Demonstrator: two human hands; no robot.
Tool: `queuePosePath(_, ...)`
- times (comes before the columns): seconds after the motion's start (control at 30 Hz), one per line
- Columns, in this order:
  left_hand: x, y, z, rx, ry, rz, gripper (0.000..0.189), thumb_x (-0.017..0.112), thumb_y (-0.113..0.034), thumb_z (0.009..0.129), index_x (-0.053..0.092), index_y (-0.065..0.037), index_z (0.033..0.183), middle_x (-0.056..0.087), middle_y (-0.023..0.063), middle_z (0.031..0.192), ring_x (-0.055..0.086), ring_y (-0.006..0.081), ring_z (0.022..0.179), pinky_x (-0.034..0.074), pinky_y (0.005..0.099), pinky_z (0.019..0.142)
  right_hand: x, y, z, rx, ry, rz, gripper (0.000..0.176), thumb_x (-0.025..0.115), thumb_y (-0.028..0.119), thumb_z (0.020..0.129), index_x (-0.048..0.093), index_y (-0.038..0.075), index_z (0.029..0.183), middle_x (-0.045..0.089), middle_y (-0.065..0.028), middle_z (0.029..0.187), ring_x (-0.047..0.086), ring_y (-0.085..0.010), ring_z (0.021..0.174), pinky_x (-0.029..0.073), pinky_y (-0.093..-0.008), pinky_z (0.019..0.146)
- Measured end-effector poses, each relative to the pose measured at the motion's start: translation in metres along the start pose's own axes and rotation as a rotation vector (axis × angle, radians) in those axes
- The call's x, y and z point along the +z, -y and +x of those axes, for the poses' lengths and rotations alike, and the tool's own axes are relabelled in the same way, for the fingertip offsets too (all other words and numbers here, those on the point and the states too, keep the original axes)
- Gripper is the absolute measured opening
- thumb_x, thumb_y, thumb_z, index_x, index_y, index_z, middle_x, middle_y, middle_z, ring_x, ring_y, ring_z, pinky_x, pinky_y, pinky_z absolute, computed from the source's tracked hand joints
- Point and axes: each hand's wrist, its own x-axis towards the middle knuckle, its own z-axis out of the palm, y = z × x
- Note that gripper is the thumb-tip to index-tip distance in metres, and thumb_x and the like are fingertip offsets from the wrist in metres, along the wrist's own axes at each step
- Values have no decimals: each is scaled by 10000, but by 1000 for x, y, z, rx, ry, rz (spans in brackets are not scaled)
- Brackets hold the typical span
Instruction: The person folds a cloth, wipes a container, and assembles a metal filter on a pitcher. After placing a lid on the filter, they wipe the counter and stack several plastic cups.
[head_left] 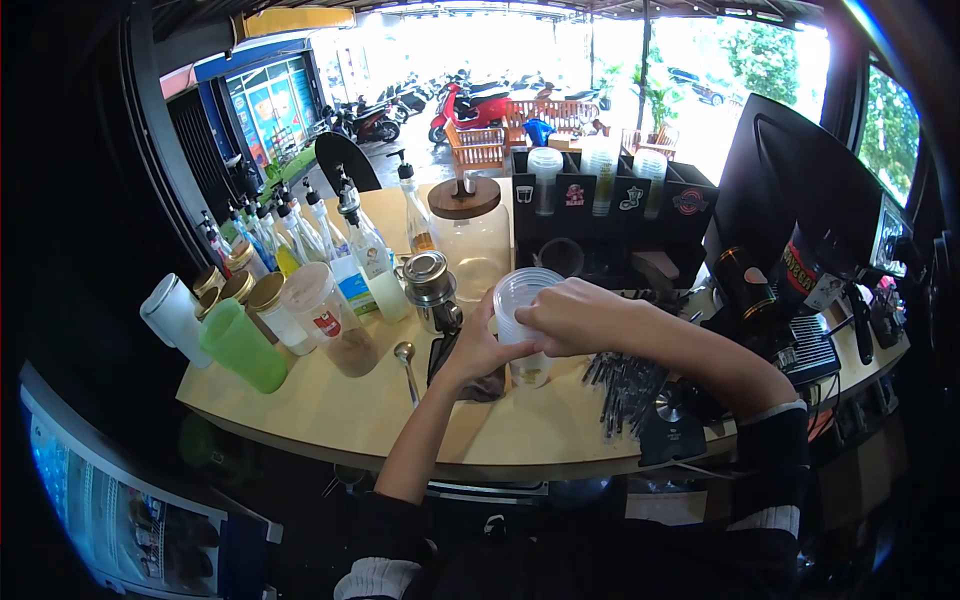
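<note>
Wooden café counter [330, 405] | clear plastic cup [520, 298] clasped in curled fingers of left hand [478, 348] and right hand [572, 315] | seemingly near-empty, far from filled | spoon [405, 358] lying unused nearby

- Clear plastic cup [522, 288]: I see only the rim and base. My left hand [478, 348] and right hand [572, 315] cover the middle.
- Flat dark object [488, 386] under the left hand: mostly hidden, and I cannot tell its kind.
- Clear pump bottles [372, 262]: labels too small to read.
- Blue-white printed board [110, 500]: cut off at the lower left edge.
</note>
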Motion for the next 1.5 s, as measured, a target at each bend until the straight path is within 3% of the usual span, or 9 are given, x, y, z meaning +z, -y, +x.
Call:
queuePosePath(0.33,0,1,-1,58,-30,6,924,837,-370,614,379,-16,1334,510,149,1275,471,258,1204,343,389,1033,-4,-8,-11,61,-126,-14,212,620,214,783,575,11,825,629,-173,748,637,-342,694,510,-420,627)
queuePosePath(0.47,-7,-5,6,180,-90,70,948,825,-381,626,344,-15,1356,450,155,1337,411,273,1263,310,406,1054,-41,-16,-28,192,-407,132,167,589,182,786,571,23,831,616,-164,723,622,-351,683,493,-424,617)
queuePosePath(0.6,-5,-34,12,259,-263,112,958,812,-362,656,289,-14,1380,377,182,1382,365,281,1295,258,415,1088,-44,-31,-39,242,-612,475,189,670,161,783,605,-2,855,639,-100,726,638,-177,656,502,-292,626)
queuePosePath(0.73,4,-64,15,281,-209,-166,857,798,-198,718,277,1,1368,438,179,1298,453,253,1214,370,382,1027,-32,-32,-44,263,-697,944,209,701,163,813,609,-21,854,637,-19,759,591,-57,698,487,-208,645)
queuePosePath(0.9,2,-69,17,220,-156,-396,801,765,-191,753,293,11,1369,450,155,1289,471,224,1189,398,354,1007,-24,-40,-58,171,-650,1161,279,550,182,934,591,-66,1057,659,-120,955,635,-121,860,532,-255,755)
queuePosePath(1.07,3,-66,21,206,-141,-384,827,769,-279,749,312,18,1372,449,142,1312,451,218,1211,364,355,1028,-20,-39,-64,159,-680,1217,272,563,158,924,587,-75,1062,659,-128,950,640,-133,850,534,-260,772)
queuePosePath(1.13,3,-64,23,244,-119,-423,778,741,-139,777,277,18,1382,464,155,1277,490,218,1171,427,344,982,-20,-39,-66,160,-689,1215,269,566,147,921,585,-78,1067,659,-132,952,641,-137,847,536,-262,777)
queuePosePath(1.3,7,-70,25,223,-114,-362,786,739,-105,772,266,20,1387,462,159,1282,488,220,1174,421,348,991,-13,-40,-69,142,-749,1174,246,550,84,915,578,-98,1077,657,-166,950,664,-219,856,544,-322,793)
queuePosePath(1.5,16,-77,39,251,-124,-341,795,741,-73,763,260,14,1391,427,168,1306,480,224,1178,429,341,980,-8,-44,-75,137,-797,1271,242,562,74,907,573,-93,1081,654,-158,966,660,-217,882,540,-312,801)
